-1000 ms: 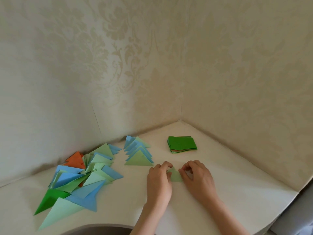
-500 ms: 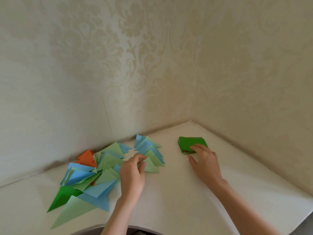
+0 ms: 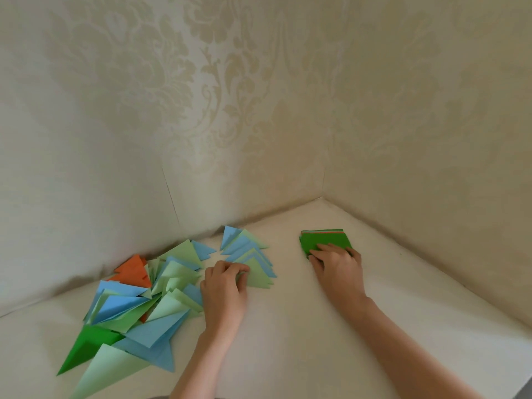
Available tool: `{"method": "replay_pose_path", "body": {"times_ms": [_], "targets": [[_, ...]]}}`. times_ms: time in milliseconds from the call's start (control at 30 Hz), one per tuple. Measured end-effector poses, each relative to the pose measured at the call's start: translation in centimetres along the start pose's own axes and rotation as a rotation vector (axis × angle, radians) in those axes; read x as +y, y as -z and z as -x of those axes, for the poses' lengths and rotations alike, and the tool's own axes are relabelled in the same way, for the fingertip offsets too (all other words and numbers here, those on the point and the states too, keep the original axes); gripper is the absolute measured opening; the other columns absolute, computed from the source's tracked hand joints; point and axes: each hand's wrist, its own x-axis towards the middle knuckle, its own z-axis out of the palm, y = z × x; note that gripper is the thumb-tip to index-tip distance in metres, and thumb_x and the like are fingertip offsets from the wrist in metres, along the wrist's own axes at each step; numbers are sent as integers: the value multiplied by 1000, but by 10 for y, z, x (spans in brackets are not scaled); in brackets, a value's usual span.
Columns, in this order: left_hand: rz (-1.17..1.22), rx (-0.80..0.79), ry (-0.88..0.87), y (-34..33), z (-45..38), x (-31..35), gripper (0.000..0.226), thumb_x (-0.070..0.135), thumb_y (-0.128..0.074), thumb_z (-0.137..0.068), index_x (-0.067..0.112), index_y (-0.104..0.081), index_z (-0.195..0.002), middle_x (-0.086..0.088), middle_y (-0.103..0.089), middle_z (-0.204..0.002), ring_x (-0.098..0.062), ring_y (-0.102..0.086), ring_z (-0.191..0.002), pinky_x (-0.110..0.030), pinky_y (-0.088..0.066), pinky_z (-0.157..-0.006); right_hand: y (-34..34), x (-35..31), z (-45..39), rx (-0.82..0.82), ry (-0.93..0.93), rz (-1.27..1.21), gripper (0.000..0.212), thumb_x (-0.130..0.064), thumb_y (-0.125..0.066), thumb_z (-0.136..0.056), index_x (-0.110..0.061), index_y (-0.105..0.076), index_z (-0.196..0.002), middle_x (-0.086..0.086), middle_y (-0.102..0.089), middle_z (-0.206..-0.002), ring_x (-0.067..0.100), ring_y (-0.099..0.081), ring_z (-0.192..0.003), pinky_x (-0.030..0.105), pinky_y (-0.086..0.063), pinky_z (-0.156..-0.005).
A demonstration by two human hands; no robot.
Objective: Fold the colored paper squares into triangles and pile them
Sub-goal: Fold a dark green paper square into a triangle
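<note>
While left fingers [image 3: 240, 272] pinch the triangle [image 3: 257, 276], right fingers [image 3: 328, 249] press squares [image 3: 322, 240].

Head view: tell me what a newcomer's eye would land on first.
The loose heap of folded blue, green and orange paper triangles on the white table, at the left by the wall. Next, the left hand at the neat row of light green and blue triangles, and the right hand resting on the stack of dark green paper squares near the corner.
</note>
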Motion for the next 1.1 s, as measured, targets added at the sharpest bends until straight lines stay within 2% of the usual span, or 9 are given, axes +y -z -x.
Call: {"method": "replay_pose_path", "body": {"times_ms": [100, 267, 333, 467, 567, 700, 833, 933, 1100], "targets": [[1, -11, 4, 0, -1, 0, 10, 16, -69, -85, 24, -73, -91, 7, -60, -91, -20, -52, -85, -35, -39, -75, 0, 1, -1, -9, -27, -6, 10, -18, -72, -78, -22, -71, -68, -4, -72, -80, 20, -67, -83, 39, -39, -88], [16, -1, 5, 1, 0, -1, 9, 16, -70, -85, 23, -74, -88, 8, -60, -88, -18, -51, -83, -35, -39, -74, 8, 3, -4, -57, -63, -117, 11, -30, -68, -86, -23, -77, -87, -8, -72, -105, 17, -64, -100, 33, -38, -89], [-4, 6, -13, 2, 1, 1, 8, 16, -70, -85, 22, -74, -88, 7, -60, -88, -19, -51, -82, -34, -38, -73, 14, 6, -4, -57, -15, -126, 10, -27, -68, -86, -23, -77, -87, -6, -72, -106, 17, -65, -100, 35, -42, -90], [-100, 4, -92, 4, 2, 7, 8, 11, -68, -86, 17, -73, -87, 0, -60, -87, -25, -53, -80, -34, -35, -69, 31, 17, 1, 126, 43, -163, 4, -20, -75, -80, -23, -78, -82, -2, -74, -98, 23, -69, -89, 41, -51, -82], [-143, 25, -150, 9, 1, 14, 10, 4, -74, -79, 13, -73, -81, -5, -60, -85, -28, -52, -76, -34, -36, -66, 50, 19, 11, 252, 91, -155, 13, -30, -66, -82, -24, -78, -83, -6, -72, -96, 22, -64, -88, 36, -45, -78], [-76, 63, -205, 15, 3, 35, 23, -7, -75, -70, 11, -73, -83, -9, -60, -89, -32, -52, -78, -38, -48, -66, 65, 16, 33, 288, 205, -167, 14, -32, -66, -83, -25, -77, -83, -10, -69, -92, 17, -60, -86, 33, -38, -72], [163, 11, -251, 13, 22, 59, 30, -9, -67, -78, 9, -69, -101, -5, -55, -96, -24, -56, -82, -26, -46, -74, 64, 11, 53, 248, 275, -186, 23, -41, -58, -87, -27, -76, -84, -13, -67, -88, 13, -58, -84, 31, -38, -67], [330, -84, -304, 8, 38, 75, 32, -4, -58, -84, 15, -64, -110, 4, -53, -102, -12, -58, -88, -21, -46, -80, 59, 10, 64, 150, 316, -190, 24, -43, -55, -87, -30, -75, -86, -16, -65, -89, 12, -59, -83, 30, -40, -65], [313, -285, -379, -2, 56, 86, 45, 0, -50, -78, 19, -59, -117, 6, -58, -107, -13, -53, -101, -20, -42, -89, 50, 15, 80, 6, 263, -204, 20, -44, -55, -83, -36, -73, -87, -21, -65, -91, 7, -61, -88, 31, -48, -68]]}}
